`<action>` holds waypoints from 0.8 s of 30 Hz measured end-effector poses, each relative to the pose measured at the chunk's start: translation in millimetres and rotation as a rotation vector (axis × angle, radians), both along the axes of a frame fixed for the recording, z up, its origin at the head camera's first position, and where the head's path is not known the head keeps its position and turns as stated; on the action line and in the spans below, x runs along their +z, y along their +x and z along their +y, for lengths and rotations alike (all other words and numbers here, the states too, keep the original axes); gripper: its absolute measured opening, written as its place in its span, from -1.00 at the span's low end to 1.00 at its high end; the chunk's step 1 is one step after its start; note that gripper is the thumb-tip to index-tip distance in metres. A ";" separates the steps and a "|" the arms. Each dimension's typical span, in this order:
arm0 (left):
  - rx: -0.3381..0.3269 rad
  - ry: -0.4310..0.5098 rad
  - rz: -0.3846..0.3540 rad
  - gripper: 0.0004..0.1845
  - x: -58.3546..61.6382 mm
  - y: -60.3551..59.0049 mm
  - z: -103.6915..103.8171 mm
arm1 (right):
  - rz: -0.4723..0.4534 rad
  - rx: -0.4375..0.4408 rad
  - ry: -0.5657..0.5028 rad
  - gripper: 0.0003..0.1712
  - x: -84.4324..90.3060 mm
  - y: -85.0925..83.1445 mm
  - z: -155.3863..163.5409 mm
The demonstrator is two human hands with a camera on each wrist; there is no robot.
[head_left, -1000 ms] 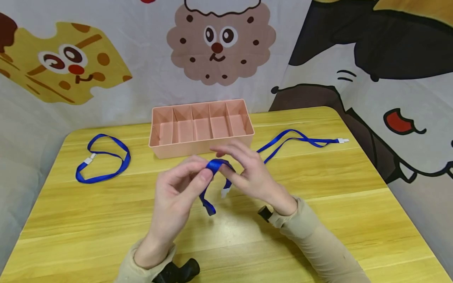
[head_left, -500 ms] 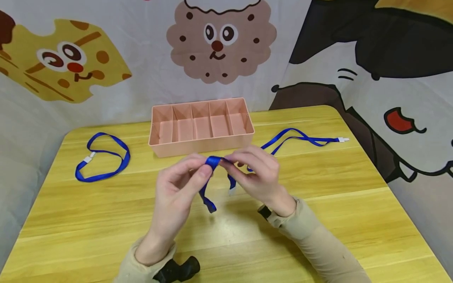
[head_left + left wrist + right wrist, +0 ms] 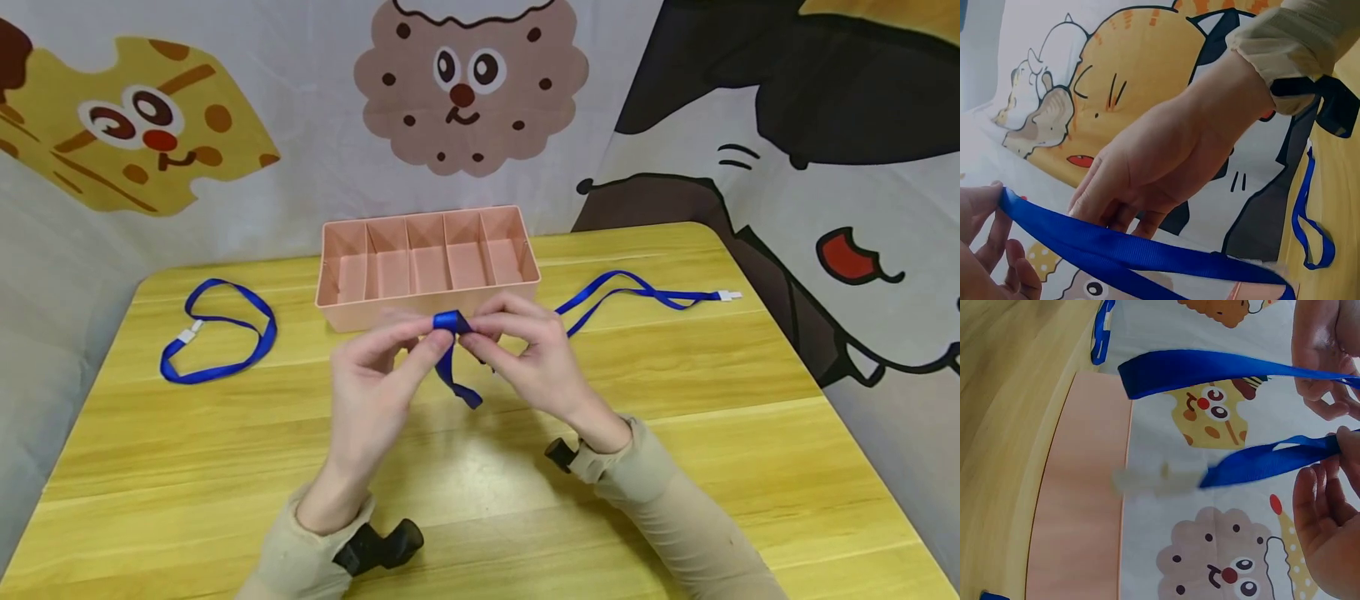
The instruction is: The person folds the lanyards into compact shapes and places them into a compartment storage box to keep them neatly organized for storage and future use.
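Observation:
Both hands hold a blue lanyard (image 3: 451,323) above the yellow table (image 3: 187,467), just in front of a pink divided box (image 3: 427,265). My left hand (image 3: 390,367) pinches the folded bundle from the left, and my right hand (image 3: 517,350) pinches it from the right. A short loop of strap (image 3: 459,385) hangs below the fingers. In the left wrist view the strap (image 3: 1122,250) runs taut from the left fingers under the right hand (image 3: 1166,162). The right wrist view shows two strap runs (image 3: 1210,369) and a blurred white clip (image 3: 1147,481).
Another blue lanyard (image 3: 217,333) lies looped at the table's left. A third blue lanyard (image 3: 637,296) stretches out to the right of the box, its white clip (image 3: 729,295) near the right edge. A cartoon-printed cloth (image 3: 465,100) hangs behind the table.
Both hands rose and moved toward the box. The bundle is tighter, and the hanging tail grew shorter; the white clip no longer dangles below in the head view.

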State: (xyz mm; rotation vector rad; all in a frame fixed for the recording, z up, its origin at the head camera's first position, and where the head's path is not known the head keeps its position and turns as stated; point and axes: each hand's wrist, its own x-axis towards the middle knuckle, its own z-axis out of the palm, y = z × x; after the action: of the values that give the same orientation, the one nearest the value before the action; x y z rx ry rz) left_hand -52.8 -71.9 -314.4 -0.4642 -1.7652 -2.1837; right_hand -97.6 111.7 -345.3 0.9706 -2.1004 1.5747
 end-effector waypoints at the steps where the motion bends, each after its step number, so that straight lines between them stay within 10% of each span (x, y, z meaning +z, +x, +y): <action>1: 0.003 0.006 0.004 -0.54 -0.5 -1.0 0.2 | -0.013 0.003 0.003 -0.86 -0.1 0.2 -0.5; 24: -0.051 0.073 0.012 -0.65 -10.8 -14.9 1.6 | -0.239 0.061 0.015 -0.97 -1.3 6.5 -9.4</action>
State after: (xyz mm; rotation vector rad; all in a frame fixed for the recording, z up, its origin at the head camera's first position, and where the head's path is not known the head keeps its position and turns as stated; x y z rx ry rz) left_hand -67.7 -70.3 -325.2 -0.5092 -1.6782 -2.2662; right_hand -91.1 102.3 -346.5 0.8980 -2.2620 1.7859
